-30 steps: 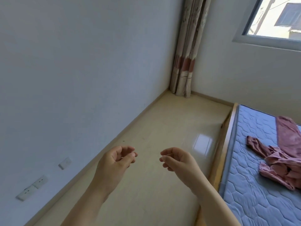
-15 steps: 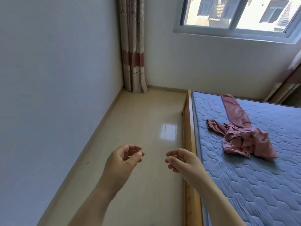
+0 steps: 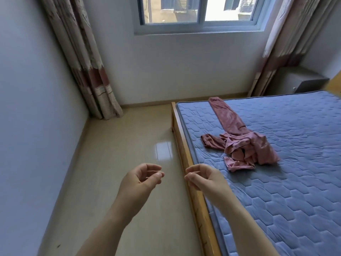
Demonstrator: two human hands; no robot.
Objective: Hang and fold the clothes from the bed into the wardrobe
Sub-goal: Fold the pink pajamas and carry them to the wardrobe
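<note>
Pink clothes (image 3: pixel 248 145) shifted leftward in view — left hand (image 3: pixel 138 183), right hand (image 3: pixel 207 180) idle

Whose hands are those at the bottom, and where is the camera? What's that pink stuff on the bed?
There is no machine here. The camera is worn on a person's head and looks forward and down, so you see that person's own arms. The left hand and the right hand are held out in front, fingers loosely curled, holding nothing. On the blue mattress lies a crumpled heap of pink clothes, not yet put away. Behind it are a window and curtains.
</note>
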